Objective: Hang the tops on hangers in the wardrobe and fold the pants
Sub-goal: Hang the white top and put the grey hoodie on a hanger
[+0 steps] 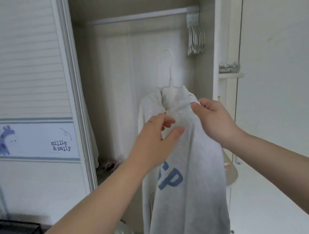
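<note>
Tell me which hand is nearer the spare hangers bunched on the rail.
Right. The right hand grips the sweatshirt below the spare hangers; the left hand sits lower and farther left.
</note>
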Demonstrator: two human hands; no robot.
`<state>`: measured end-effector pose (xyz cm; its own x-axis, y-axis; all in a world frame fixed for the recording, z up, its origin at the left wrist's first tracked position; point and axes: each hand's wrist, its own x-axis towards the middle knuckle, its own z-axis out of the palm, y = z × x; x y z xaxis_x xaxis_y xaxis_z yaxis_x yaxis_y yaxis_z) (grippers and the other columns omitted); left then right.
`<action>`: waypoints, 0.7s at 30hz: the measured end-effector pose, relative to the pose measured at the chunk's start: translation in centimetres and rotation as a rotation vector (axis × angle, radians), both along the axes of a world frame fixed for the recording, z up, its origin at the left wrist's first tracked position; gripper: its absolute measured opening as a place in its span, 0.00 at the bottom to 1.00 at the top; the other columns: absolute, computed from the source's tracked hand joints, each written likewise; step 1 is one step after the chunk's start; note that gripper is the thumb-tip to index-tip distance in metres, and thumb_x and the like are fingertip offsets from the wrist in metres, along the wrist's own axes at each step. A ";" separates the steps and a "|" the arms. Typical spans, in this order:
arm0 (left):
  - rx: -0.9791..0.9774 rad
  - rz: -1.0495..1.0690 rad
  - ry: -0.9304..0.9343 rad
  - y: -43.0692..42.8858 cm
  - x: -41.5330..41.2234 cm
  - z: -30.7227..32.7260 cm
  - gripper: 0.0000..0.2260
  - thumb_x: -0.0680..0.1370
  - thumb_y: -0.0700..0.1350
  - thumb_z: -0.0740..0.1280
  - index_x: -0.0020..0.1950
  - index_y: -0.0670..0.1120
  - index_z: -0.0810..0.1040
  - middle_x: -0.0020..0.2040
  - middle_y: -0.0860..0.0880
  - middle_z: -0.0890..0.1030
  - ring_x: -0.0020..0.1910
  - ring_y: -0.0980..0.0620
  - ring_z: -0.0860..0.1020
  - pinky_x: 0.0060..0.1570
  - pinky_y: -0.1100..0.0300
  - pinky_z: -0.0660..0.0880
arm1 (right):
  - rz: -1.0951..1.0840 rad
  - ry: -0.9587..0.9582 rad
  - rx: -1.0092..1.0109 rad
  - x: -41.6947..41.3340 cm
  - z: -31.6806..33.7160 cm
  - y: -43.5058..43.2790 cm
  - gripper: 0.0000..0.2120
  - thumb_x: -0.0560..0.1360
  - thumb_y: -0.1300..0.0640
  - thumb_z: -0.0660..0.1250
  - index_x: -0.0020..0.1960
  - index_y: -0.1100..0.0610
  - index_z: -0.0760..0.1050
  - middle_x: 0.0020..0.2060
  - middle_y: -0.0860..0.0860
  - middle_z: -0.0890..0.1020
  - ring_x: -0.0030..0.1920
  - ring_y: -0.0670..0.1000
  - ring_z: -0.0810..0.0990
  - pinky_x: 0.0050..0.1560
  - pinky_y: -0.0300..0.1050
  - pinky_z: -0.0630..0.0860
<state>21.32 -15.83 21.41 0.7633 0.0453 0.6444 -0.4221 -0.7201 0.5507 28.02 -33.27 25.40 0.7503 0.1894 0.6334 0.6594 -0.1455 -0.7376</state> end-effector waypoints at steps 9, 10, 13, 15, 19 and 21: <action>0.058 0.076 0.036 4.1 9.5 6.0 0.20 0.70 0.69 0.71 0.56 0.64 0.69 0.52 0.64 0.74 0.48 0.63 0.75 0.48 0.60 0.80 | -0.052 -0.118 0.086 13.6 10.8 9.3 0.21 0.81 0.55 0.62 0.30 0.52 0.61 0.25 0.47 0.64 0.28 0.49 0.64 0.31 0.44 0.61; 0.063 0.094 0.041 4.5 11.0 6.7 0.22 0.69 0.69 0.71 0.56 0.63 0.69 0.52 0.64 0.74 0.48 0.62 0.76 0.48 0.59 0.80 | -0.056 -0.129 0.087 15.2 12.0 10.3 0.21 0.81 0.55 0.62 0.30 0.52 0.60 0.23 0.46 0.64 0.26 0.47 0.63 0.29 0.43 0.60; 0.145 0.194 0.039 5.7 15.8 9.0 0.23 0.69 0.69 0.70 0.56 0.60 0.67 0.52 0.62 0.74 0.46 0.58 0.78 0.48 0.56 0.80 | -0.075 -0.160 0.097 19.6 15.7 13.0 0.21 0.81 0.55 0.61 0.31 0.52 0.59 0.25 0.48 0.62 0.22 0.45 0.61 0.21 0.39 0.57; 0.180 0.287 0.028 6.5 19.1 10.5 0.24 0.69 0.70 0.69 0.55 0.57 0.67 0.51 0.58 0.75 0.47 0.54 0.78 0.49 0.51 0.80 | -0.074 -0.172 0.118 22.2 18.0 14.8 0.20 0.81 0.56 0.61 0.31 0.53 0.61 0.26 0.49 0.64 0.25 0.48 0.62 0.19 0.38 0.57; 0.179 0.433 -0.021 7.4 25.0 13.8 0.27 0.69 0.72 0.65 0.53 0.52 0.66 0.51 0.53 0.73 0.50 0.46 0.77 0.52 0.44 0.77 | -0.102 -0.192 0.134 26.3 22.7 17.9 0.19 0.82 0.55 0.60 0.32 0.54 0.63 0.28 0.50 0.66 0.27 0.50 0.64 0.17 0.36 0.57; 0.195 0.463 -0.071 8.1 27.7 15.7 0.21 0.73 0.65 0.65 0.52 0.51 0.64 0.51 0.51 0.71 0.51 0.43 0.77 0.51 0.45 0.76 | -0.133 -0.206 0.133 28.4 25.2 19.2 0.18 0.82 0.54 0.60 0.34 0.54 0.63 0.30 0.49 0.67 0.30 0.50 0.66 0.21 0.37 0.62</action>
